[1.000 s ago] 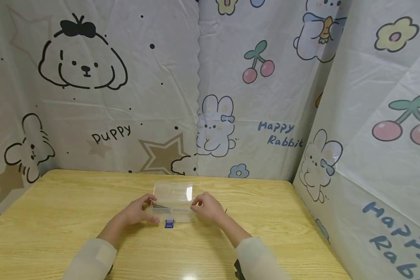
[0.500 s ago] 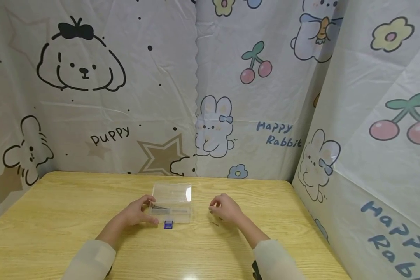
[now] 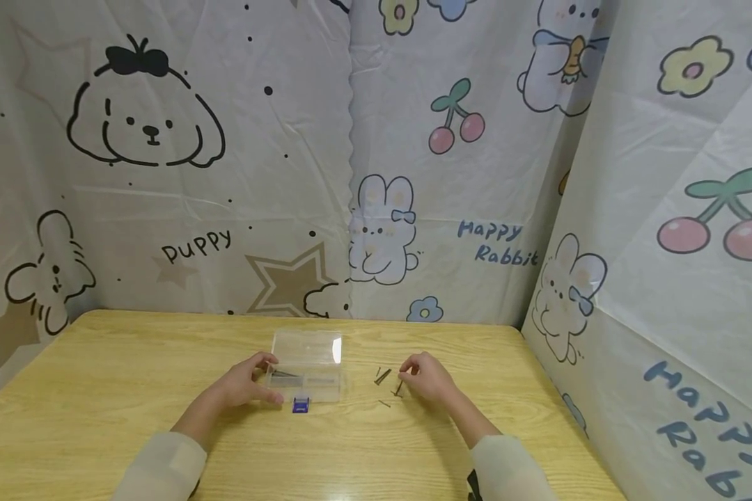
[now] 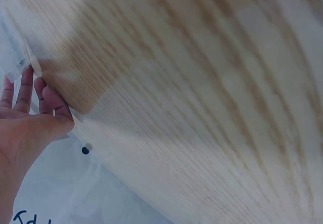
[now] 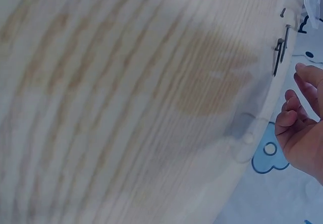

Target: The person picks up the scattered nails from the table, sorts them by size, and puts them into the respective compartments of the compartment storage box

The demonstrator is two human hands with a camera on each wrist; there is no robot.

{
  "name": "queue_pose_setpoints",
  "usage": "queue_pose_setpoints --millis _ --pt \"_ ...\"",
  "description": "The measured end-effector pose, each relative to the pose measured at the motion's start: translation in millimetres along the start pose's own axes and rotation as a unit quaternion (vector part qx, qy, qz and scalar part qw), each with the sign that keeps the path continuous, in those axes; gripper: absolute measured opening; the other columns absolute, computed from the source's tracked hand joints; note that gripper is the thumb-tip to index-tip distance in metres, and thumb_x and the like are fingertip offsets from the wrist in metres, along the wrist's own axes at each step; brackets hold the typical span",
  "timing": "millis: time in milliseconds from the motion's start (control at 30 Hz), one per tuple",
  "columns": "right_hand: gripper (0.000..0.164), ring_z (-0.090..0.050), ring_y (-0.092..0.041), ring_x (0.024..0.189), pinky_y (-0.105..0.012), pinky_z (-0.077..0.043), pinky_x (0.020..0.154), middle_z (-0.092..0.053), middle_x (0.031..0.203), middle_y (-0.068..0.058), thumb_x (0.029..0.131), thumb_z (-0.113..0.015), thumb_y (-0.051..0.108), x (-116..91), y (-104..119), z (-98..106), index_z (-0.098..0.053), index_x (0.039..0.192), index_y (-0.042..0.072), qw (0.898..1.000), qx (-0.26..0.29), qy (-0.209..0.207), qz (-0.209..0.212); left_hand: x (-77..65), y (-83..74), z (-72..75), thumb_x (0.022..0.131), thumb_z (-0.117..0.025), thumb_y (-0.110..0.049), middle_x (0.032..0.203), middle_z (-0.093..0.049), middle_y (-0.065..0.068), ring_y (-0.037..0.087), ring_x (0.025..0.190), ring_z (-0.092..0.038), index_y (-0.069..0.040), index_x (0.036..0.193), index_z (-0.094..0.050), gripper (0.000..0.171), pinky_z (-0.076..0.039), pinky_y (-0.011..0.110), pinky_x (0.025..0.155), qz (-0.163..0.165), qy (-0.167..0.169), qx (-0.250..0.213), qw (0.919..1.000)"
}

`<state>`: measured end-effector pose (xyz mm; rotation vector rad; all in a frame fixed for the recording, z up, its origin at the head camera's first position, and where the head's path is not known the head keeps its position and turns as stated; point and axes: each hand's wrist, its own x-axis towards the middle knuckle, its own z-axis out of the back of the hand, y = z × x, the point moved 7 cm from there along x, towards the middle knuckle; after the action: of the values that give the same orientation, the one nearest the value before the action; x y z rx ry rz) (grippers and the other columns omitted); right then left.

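Note:
In the head view a clear plastic box [image 3: 322,391] stands with its lid [image 3: 307,347] raised and a blue latch [image 3: 300,405] at the front. Dark nails [image 3: 286,376] lie in its left compartment. My left hand [image 3: 248,381] grips the box's left end, thumb at the front, fingers behind. To the right of the box several loose nails [image 3: 383,376] lie on the table. My right hand [image 3: 429,378] is over the far end of a long nail [image 3: 397,390]. In the right wrist view its fingers look loosely bent beside the nails [image 5: 277,57], apart from them.
The wood-grain table [image 3: 138,390] spreads around both hands. A printed cloth [image 3: 276,174] hangs behind the table's far edge, and another cloth panel [image 3: 670,306] borders the right side. A small nail [image 3: 384,403] lies nearest the table's front.
My right hand has moved from the box's right end out to the right, past the loose nails, uncovering them. My left hand stays on the box.

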<state>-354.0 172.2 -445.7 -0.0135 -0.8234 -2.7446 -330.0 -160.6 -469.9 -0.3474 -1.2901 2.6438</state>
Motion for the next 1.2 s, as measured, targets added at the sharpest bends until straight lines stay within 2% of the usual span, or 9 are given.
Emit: queue_pose_setpoints --millis 167,400,533,900,1200 --pt "0.007 -0.047 -0.013 0.071 -0.026 -0.038 0.060 -0.053 0.079 -0.003 0.086 -0.065 0.014 -1 -10 -1 -0.067 0.089 0.008 1.000 0.005 -0.002 -0.008 -0.2 1.8 -0.6 0.067 -0.083 -0.034 0.134 -0.043 0.023 0.051 0.128 -0.035 -0.009 0.126 -0.043 0.076 -0.031 0.063 0.102 0.003 -0.001 0.001 1.0000" --pt "0.013 -0.044 -0.012 0.065 -0.024 -0.036 0.056 -0.052 0.073 -0.002 0.085 -0.064 0.010 -1 -10 -7 -0.068 0.096 0.006 0.999 -0.001 0.024 0.023 0.3 3.0 -1.0 0.067 -0.083 -0.034 0.134 -0.043 0.022 0.051 0.127 -0.036 -0.009 0.126 -0.043 0.076 -0.032 0.063 0.102 0.004 -0.001 0.001 1.0000" --pt "0.013 -0.042 -0.012 0.063 -0.023 -0.033 0.054 -0.049 0.069 -0.001 0.085 -0.064 0.010 -1 -10 -10 -0.069 0.097 0.007 0.999 -0.010 0.032 0.026 -0.1 2.0 -1.1 0.068 -0.083 -0.034 0.134 -0.043 0.023 0.051 0.127 -0.036 -0.008 0.126 -0.043 0.075 -0.032 0.062 0.102 0.004 -0.001 -0.001 1.0000" --pt "0.007 -0.043 -0.012 0.070 -0.024 -0.034 0.059 -0.052 0.078 -0.001 0.085 -0.066 0.013 -1 -15 -11 -0.070 0.090 0.011 0.999 -0.029 0.037 0.017 -0.3 0.3 -0.3 0.069 -0.082 -0.034 0.133 -0.043 0.023 0.051 0.126 -0.036 -0.008 0.126 -0.043 0.074 -0.032 0.063 0.102 0.001 -0.001 0.002 1.0000" --pt "0.007 -0.043 -0.010 0.070 -0.023 -0.036 0.061 -0.052 0.079 0.000 0.088 -0.063 0.013 -4 -15 -11 -0.070 0.088 0.012 0.997 -0.038 0.048 0.046 -0.8 -1.2 -0.1 0.069 -0.082 -0.032 0.132 -0.044 0.024 0.051 0.126 -0.037 -0.007 0.126 -0.043 0.074 -0.032 0.063 0.102 -0.003 -0.002 0.004 1.0000"
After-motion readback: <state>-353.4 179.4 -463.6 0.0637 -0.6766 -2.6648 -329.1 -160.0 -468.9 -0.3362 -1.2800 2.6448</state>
